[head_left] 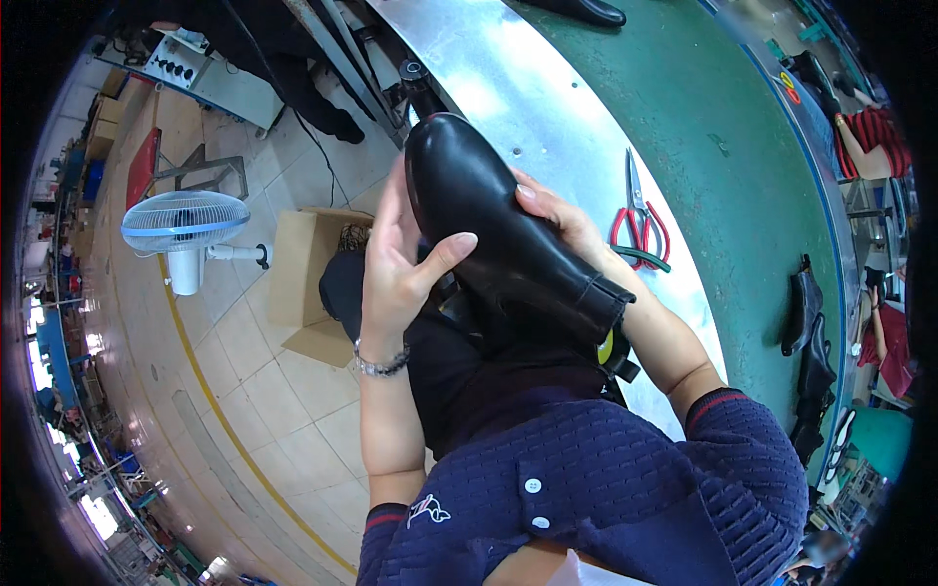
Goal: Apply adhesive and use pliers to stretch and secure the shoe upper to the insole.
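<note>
Black boot: It is in the middle of your view, between your two hands, lifted above your lap; the black boot [489,195] points its toe to 11 o'clock and its shaft end to 4 o'clock.
Left hand: Your left hand [396,269] is at the 8 o'clock side of the boot. The thumb is spread from the fingers and presses on the upper; the fingers go along the far edge, partly hidden, so I cannot tell how much they bend. It has hold of the boot.
Right hand: Your right hand [570,223] is at the 2 o'clock side, bent lightly around the boot, with the thumb lying on the upper. The other fingers are mostly hidden.
Bracelet: A beaded bracelet [381,364] sits on your left wrist.
Scissors: The red-handled scissors [639,203] lie at 3 o'clock from the boot, near your right forearm, blades toward 12.
Work surface: The scissors rest on a shiny metal table [508,78]; beyond it, a green surface [723,176] curves.
Other shoes: Dark shoes [807,317] stand in a row near 4 o'clock.
Floor side: A cardboard box [296,269] is at 8 o'clock, and a fan [186,230] at 9 o'clock.
</note>
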`<state>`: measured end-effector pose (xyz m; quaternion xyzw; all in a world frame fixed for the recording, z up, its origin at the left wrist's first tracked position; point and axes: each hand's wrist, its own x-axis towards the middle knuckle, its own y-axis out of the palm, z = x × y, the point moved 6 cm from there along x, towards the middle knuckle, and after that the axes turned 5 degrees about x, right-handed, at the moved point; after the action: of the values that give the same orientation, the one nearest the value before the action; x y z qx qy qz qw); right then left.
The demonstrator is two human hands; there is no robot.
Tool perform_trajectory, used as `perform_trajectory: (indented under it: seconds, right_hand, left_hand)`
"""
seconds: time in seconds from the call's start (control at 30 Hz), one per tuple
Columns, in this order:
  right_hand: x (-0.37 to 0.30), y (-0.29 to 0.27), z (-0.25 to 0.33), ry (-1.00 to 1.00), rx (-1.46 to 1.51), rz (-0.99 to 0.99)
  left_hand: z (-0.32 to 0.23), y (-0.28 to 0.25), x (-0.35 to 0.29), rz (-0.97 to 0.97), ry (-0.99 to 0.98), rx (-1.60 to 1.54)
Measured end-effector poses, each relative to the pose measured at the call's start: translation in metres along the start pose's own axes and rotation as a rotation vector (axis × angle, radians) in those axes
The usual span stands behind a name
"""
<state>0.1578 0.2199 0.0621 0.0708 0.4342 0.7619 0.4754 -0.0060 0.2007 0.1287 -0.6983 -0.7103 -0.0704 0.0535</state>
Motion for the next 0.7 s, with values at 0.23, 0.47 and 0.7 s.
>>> perform_trajectory:
  seconds: [0.23,0.47,0.7]
  right_hand:
    - [-0.021,0.003,0.011,0.033,-0.163,-0.068]
    - [-0.018,-0.009,0.006,-0.03,-0.263,-0.052]
    - [-0.022,-0.012,0.024,0.018,-0.424,-0.023]
  left_hand:
    - [0.019,0.023,0.003,0.136,-0.177,-0.182]
    - [0.035,0.029,0.002,0.036,-0.178,-0.132]
    - [0.039,0.04,0.013,-0.058,-0.146,-0.006]
